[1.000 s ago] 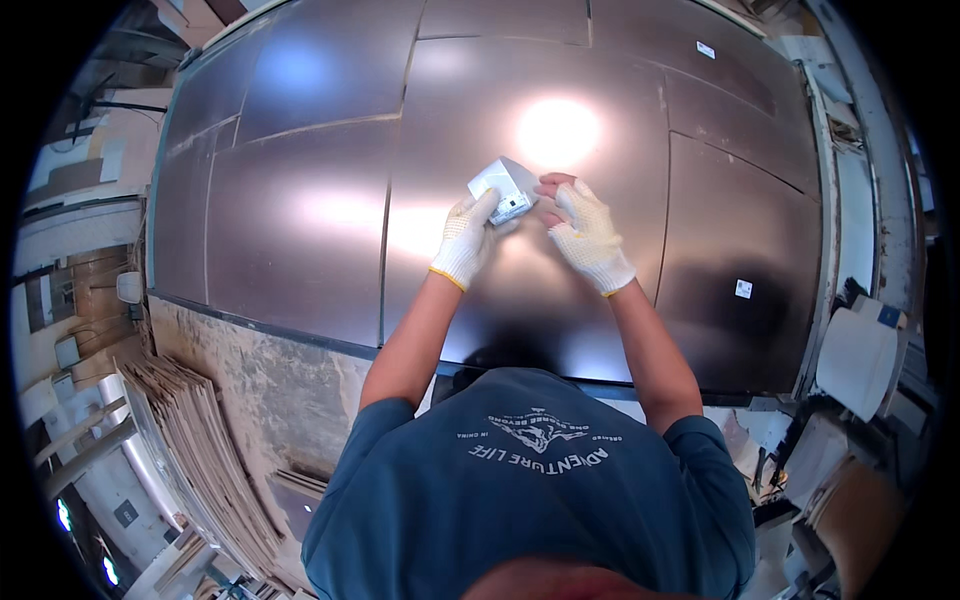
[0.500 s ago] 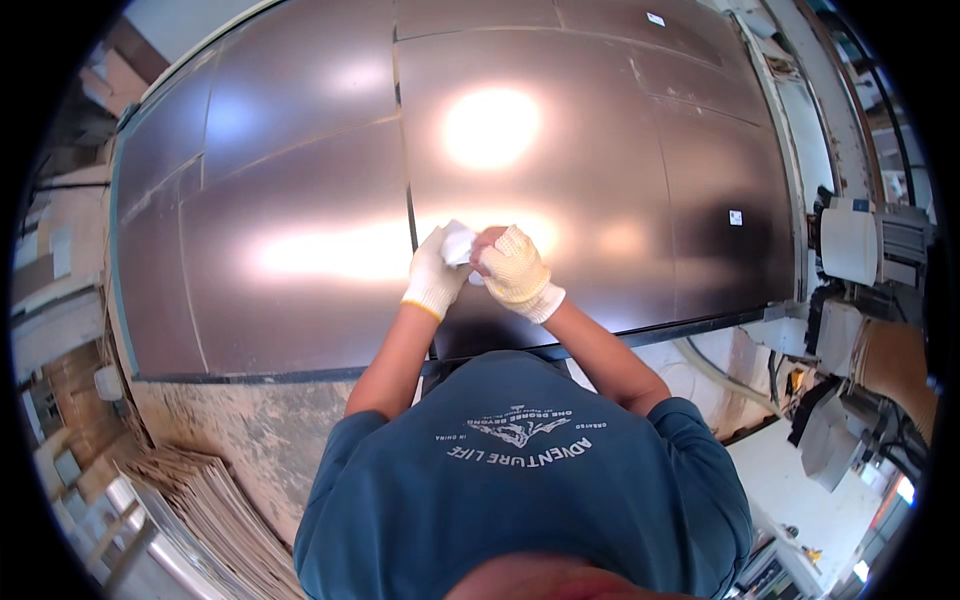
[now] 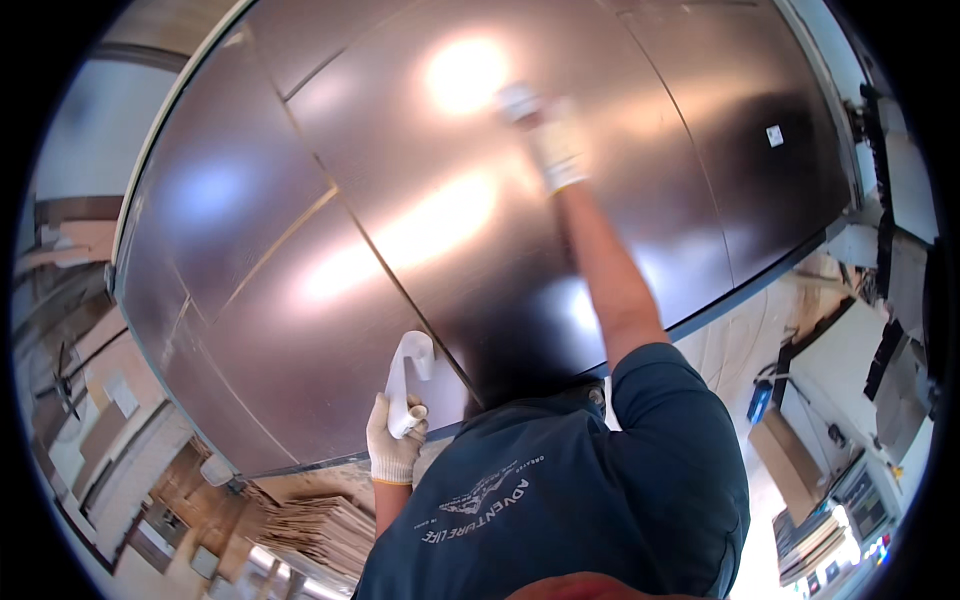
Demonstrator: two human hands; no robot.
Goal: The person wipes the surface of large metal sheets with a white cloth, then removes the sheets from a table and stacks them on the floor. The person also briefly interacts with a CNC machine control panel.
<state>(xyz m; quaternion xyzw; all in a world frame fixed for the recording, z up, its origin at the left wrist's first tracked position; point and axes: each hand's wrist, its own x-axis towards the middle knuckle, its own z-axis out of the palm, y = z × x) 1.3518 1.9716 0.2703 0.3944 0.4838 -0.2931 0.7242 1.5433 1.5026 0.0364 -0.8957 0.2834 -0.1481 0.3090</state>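
Left hand (image 3: 390,440) grasps white roll (image 3: 397,385), loose strip curling up, by the near edge of the brown panels (image 3: 480,295). Right hand (image 3: 555,140) extends over them, motion-blurred; pale patch (image 3: 518,102) at fingertips, maybe a label, can't tell if gripped.

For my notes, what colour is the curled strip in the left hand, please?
The curled strip is white in the head view.

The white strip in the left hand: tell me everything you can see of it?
The white strip is thin and paper-like. Its lower part looks rolled; a loose length reaches out and hooks over at its far end. The gloved left hand grips it low down, over the near part of the glossy brownish surface; whether strip and surface touch is unclear.
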